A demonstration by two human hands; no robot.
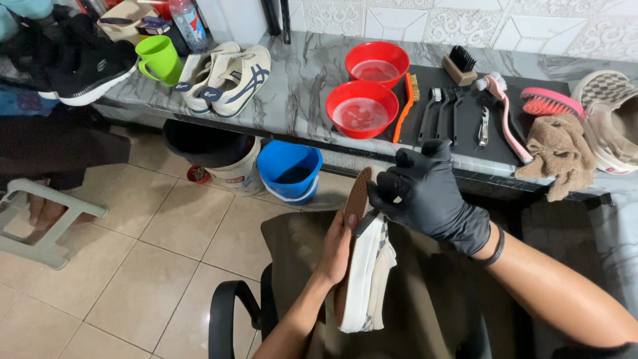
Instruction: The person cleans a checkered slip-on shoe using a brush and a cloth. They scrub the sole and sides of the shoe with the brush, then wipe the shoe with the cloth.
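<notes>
Tiled floor below; slip-on shoe (364, 276) clasped between bare left hand (337, 246), gloved right hand (425, 193).

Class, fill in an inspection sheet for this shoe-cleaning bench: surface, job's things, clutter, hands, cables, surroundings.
Surface: grey marbled counter with a black mat on its right part.
Job's things: white slip-on shoe with brown sole, held on edge over the lap.
Clutter: two red bowls of water, orange brush, black brushes, pink brush, brown towel, green mug, pair of cream sneakers, black sneaker.
Hands: left hand bare, supporting the shoe's sole; right hand in a black glove, at the shoe's upper end.
Cables: nothing seen.
Surroundings: blue bucket and white bucket on tiled floor, black chair armrest, patterned wall tiles.
</notes>
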